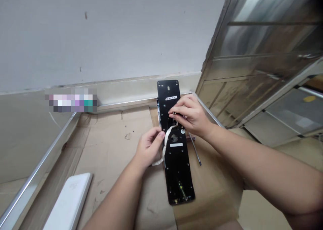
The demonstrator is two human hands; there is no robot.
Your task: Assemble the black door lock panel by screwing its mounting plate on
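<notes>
A long black panel (176, 162), which looks like a door-lock plate, stands tilted before me. It has screw holes, a printed white label (171, 98) near its top and a blank white strip below the middle. My left hand (150, 144) grips its left edge, thumb on the front beside a white wrapped cable (166, 141). This cable leaves an opening in the panel and hangs down past my left fingers. Over the upper middle, my right hand (189, 114) pinches a small metal ring-shaped part (174, 113) between thumb and fingers. A screwdriver (195, 151) lies to the panel's right.
Cardboard (113, 139) covers the table, which has a raised metal rim (126, 104). At the lower left lies a white, flat box-like object (69, 201). Behind is a wall (113, 38); a metal door (252, 55) and a rack (290, 110) stand at the right.
</notes>
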